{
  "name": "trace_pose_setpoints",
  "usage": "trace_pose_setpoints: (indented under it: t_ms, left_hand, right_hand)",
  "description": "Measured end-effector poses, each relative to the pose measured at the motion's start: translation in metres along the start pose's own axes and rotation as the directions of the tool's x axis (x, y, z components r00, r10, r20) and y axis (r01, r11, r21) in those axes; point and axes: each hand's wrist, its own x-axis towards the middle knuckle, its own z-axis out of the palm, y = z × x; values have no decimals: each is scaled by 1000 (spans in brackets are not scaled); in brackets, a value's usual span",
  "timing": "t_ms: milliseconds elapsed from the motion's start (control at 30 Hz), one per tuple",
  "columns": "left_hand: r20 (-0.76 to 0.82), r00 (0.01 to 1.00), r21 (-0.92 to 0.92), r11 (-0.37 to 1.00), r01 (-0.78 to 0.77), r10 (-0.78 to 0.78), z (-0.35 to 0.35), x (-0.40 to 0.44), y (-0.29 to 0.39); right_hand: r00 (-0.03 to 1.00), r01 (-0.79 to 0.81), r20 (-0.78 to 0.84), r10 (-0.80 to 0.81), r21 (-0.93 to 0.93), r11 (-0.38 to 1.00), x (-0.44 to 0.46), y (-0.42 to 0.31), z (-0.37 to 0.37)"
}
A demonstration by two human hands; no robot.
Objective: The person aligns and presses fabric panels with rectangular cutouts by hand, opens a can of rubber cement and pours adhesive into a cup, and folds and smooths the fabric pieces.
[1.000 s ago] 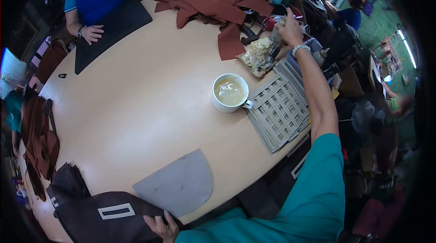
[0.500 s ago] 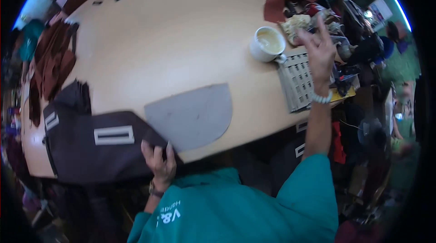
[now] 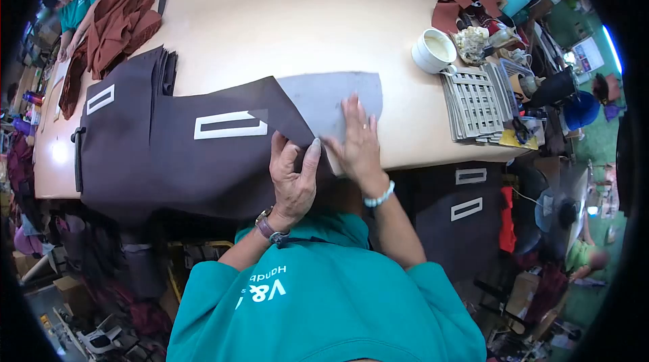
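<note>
While right hand (image 3: 360, 140) rests on grey panel (image 3: 323, 97) on bench (image 3: 297, 17), grip spread, empty, left hand (image 3: 294, 183), half-curled, touches dark sheet (image 3: 176, 162) overlapping panel's left side; pinch: cannot tell.

The left hand (image 3: 293, 185) held the dark sheet (image 3: 165, 166) by its edge, while just beside that grip the right hand (image 3: 360, 148) lay spread on the grey panel (image 3: 321, 95).

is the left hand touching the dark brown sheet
Touching: in the head view, the left hand grips the dark brown sheet at its slanted edge, thumb against it.
</note>
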Motion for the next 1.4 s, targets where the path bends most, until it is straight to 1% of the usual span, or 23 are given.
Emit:
trace_pose_setpoints:
  t_ms: [67, 133, 200, 300, 367, 400, 433, 500, 533, 567, 633, 667, 700, 767, 867, 967, 1000, 1100, 1133, 1167, 1233, 1367, 1400]
  left_hand:
    - [-10, 998, -43, 998, 56, -56, -3, -4, -4]
    - [-14, 994, -84, 991, 109, -110, -2, -5, -4]
    - [6, 1000, -18, 1000, 24, -24, -3, 4, 0]
    - [-24, 1000, -82, 996, 15, -17, 2, 16, -2]
    - [-32, 995, -212, 973, 88, -97, 10, 20, -8]
    - [2, 999, -128, 991, 48, -48, 11, 25, -9]
    - [70, 997, -137, 989, 54, -45, 15, 28, -11]
    - [210, 973, -61, 993, 105, -90, 18, 34, -11]
    - [288, 951, -178, 969, 172, -116, 17, 39, -10]
    - [246, 969, -125, 989, 73, -41, 18, 42, -15]
    - [228, 973, 40, 999, -36, 26, 0, 48, -13]
    - [224, 971, 222, 966, -135, 84, -14, 53, -17]
    - [231, 967, 409, 891, -199, 109, -28, 56, -24]
    - [280, 960, 690, 699, -189, -18, -53, 60, -38]
    - [300, 918, 793, 603, -89, -259, -74, 53, -49]
    - [338, 907, 824, 545, -156, -251, -79, 34, -50]
    - [359, 905, 825, 532, -192, -230, -79, 26, -47]
    - [359, 903, 843, 499, -204, -237, -74, 10, -35]
    - [352, 908, 847, 491, -205, -228, -73, 7, -35]
    - [345, 908, 853, 483, -198, -238, -71, 7, -34]
    - [341, 905, 862, 469, -193, -253, -69, 9, -31]
    - [346, 915, 865, 448, -227, -205, -67, 10, -35]
    - [346, 918, 866, 441, -235, -192, -66, 8, -37]
  right_hand:
    - [1000, 19, 6, -19, 37, 999, 29, 6, 3]
    - [991, 100, -88, -97, 33, 994, 51, 11, 2]
    - [954, 178, -238, -182, -42, 983, 60, 8, -3]
    - [981, 109, -195, -10, 502, 858, 36, -14, -27]
    - [989, 48, -127, 75, 760, 649, 9, -33, -34]
    - [990, 14, -84, 110, 852, 523, -4, -42, -33]
    - [988, 4, -101, 116, 773, 635, -13, -47, -31]
    - [969, -17, -125, 215, 829, 558, -13, -55, -36]
    - [952, 4, -199, 234, 770, 638, -7, -50, -38]
    - [929, 21, -276, 244, 702, 712, 4, -40, -42]
    - [920, -136, -218, 326, 602, 787, 24, -11, -57]
    - [909, -65, -288, 301, 615, 786, 36, 8, -55]
    - [898, 10, -387, 206, 489, 872, 48, 33, -51]
    - [920, -12, -373, 120, 278, 961, 64, 55, -58]
    - [924, 138, -363, -122, 19, 990, 81, 83, -54]
    - [975, -133, -175, 135, 23, 991, 70, 81, -64]
    - [955, -113, -277, 109, 0, 994, 64, 86, -62]
    - [812, -40, -567, 140, 185, 982, 46, 106, -59]
    - [771, -94, -595, 226, 244, 965, 37, 104, -66]
    - [748, -95, -565, 348, 427, 899, 27, 102, -73]
    - [726, -196, -477, 495, 546, 814, 6, 106, -86]
    - [657, -268, -435, 616, 628, 730, -19, 84, -103]
    - [666, -227, -493, 559, 580, 782, -20, 81, -103]
